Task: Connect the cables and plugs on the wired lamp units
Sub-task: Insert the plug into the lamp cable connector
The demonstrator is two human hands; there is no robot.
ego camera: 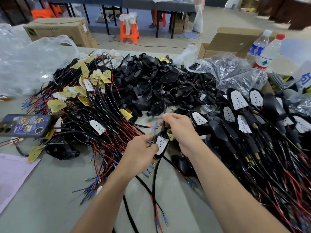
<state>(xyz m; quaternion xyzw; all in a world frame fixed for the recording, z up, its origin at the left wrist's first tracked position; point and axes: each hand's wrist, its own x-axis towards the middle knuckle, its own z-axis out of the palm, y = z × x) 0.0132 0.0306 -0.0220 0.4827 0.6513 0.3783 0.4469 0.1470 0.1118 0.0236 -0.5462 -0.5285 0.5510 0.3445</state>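
Lamp unit, white board in black shell: held by left hand. Black cable at its stem: gripped by right hand.

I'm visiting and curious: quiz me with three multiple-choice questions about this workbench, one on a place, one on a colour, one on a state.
1. Where does the phone lie? A. on the table, at the far left; B. on the floor; C. in a bag.
2. What colour is the cap of the red-labelled bottle? A. blue; B. red; C. yellow.
3. How is the lamp unit at centre held? A. not at all; B. by one hand; C. by both hands.
Answers: 1 A, it lies flat on the tabletop; 2 B, its cap is red; 3 C, the left hand and right hand both grip it.
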